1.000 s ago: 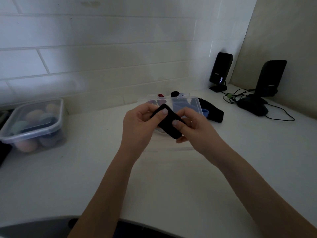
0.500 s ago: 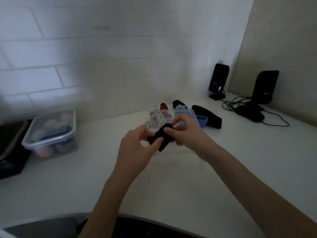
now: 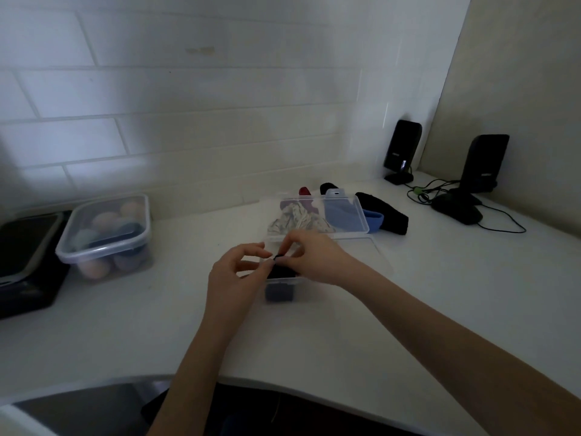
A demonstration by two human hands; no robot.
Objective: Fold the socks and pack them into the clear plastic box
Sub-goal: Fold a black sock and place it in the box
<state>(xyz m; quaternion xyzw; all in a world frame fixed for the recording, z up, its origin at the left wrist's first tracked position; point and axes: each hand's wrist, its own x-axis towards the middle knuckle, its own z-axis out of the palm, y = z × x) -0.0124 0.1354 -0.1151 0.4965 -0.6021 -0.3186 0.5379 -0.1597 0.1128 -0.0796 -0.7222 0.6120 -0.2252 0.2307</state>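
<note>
tucking the folded black sock (image 3: 280, 272) into the clear box (image 3: 382, 259)
soft, light, springy: your right hand (image 3: 317, 259) pinches its top edge; left hand (image 3: 234, 273) hovers loose.

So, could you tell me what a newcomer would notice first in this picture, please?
First, the two hands at the centre: the right hand pinches a folded black sock into the near-left corner of the clear box, with the left hand beside it. Behind, under the box's open lid, lie more socks. At far left stands a lidded tub.
</note>
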